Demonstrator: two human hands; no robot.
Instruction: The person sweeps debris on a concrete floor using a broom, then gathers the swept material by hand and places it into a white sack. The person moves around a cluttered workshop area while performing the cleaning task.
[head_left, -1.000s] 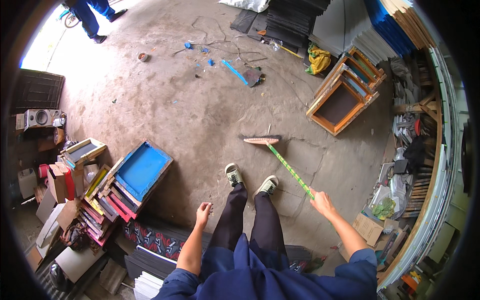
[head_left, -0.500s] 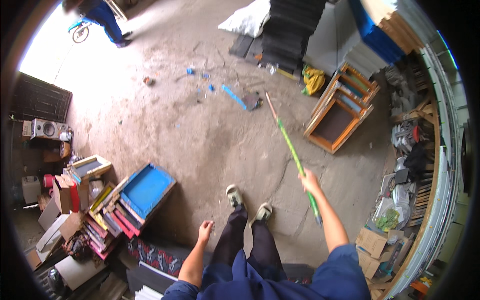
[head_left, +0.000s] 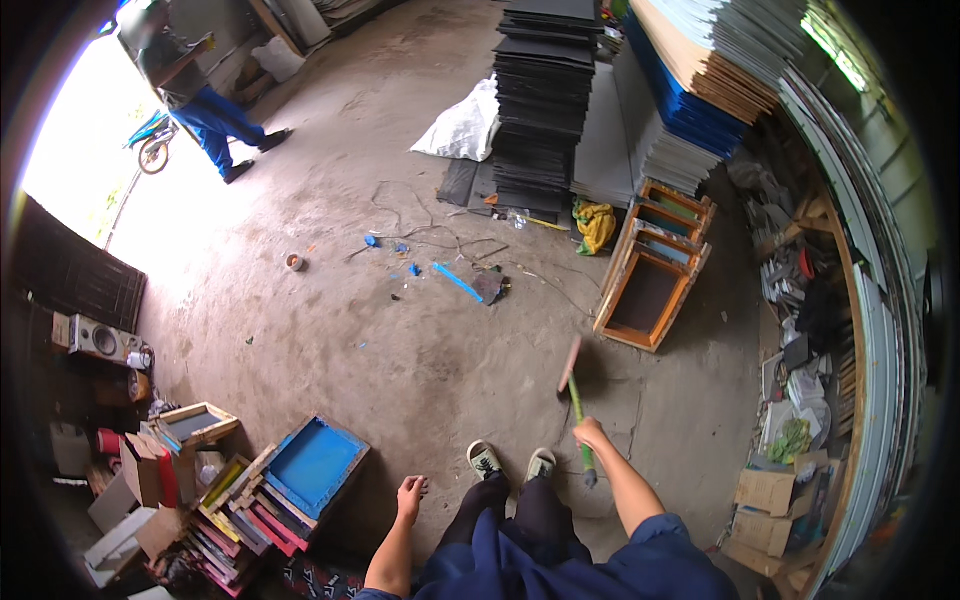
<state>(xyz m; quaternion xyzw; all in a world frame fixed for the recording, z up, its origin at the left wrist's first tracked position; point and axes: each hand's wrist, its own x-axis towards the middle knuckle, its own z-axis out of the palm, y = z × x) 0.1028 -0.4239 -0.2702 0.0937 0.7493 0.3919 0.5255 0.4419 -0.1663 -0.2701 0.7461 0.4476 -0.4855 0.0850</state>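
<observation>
My right hand [head_left: 590,432] is closed around the green handle of a broom [head_left: 577,400], low over the floor in front of my right foot. The broom's narrow pinkish head [head_left: 570,364] points away from me, and the handle's dark end shows below my grip. My left hand [head_left: 411,492] hangs beside my left leg, fingers curled in loosely, with nothing visible in them. Farther out on the concrete floor lie a blue strip [head_left: 458,283], a dark flat scrap [head_left: 490,287], several blue bits and thin strings.
Wooden frames [head_left: 650,290] stand right; frames with a blue panel [head_left: 318,462] are piled left. Stacked black sheets [head_left: 540,110] rise at the back beside a white sack [head_left: 460,125] and yellow cloth [head_left: 595,227]. Another person [head_left: 200,100] stands far left. Clutter and cardboard boxes [head_left: 765,492] line the right.
The broom has been drawn back toward me, its head now much nearer my feet. My view has tilted up, showing more of the far floor and the other person.
</observation>
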